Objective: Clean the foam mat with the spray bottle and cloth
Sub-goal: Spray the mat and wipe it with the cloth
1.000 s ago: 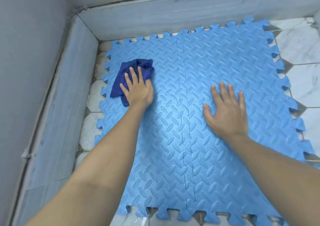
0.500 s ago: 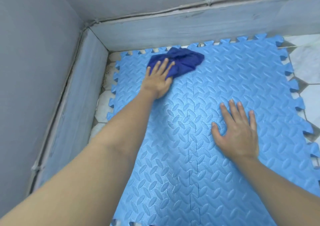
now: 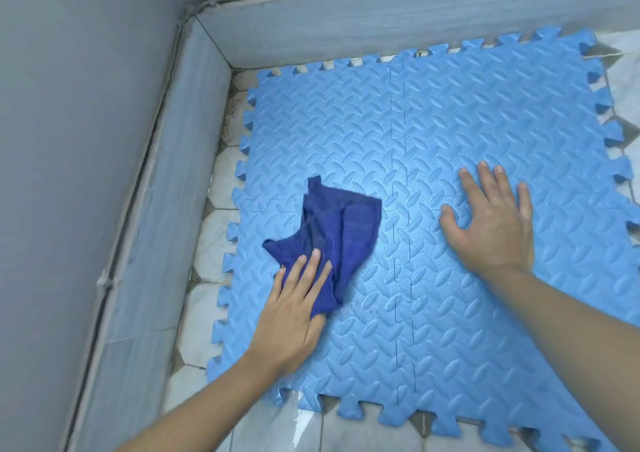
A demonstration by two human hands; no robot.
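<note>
Foam mat (image 3: 485, 112), bright blue with a raised leaf-like pattern, lies flat on the tiled floor (image 3: 214, 240), tucked into the corner where two grey walls meet. It's made of interlocking squares; I can see the puzzle seams running down the middle and across. Its toothed edge sits just beside the far wall (image 3: 346, 21), with a strip of pale tile showing between it and the left wall (image 3: 86, 174).

My left hand (image 3: 294, 313) is pressed flat, fingers spread, on the near end of the dark blue cloth (image 3: 339, 229). The cloth is bunched and creased, lying on the left half of the mat, its far corner poking up toward the middle. My fingers cover its near edge, not curled around it, so it's pinned down rather than gripped.

My right hand (image 3: 491, 223) is open, palm down, fingers splayed, resting bare on the right half of the mat, well apart from the cloth, nothing in it.

Both forearms run out of view at the bottom. The mat's near right corner is cut off by the frame, and its right edge is partly lost too. Grime in the floor's far left corner is too blurred to make out.
</note>
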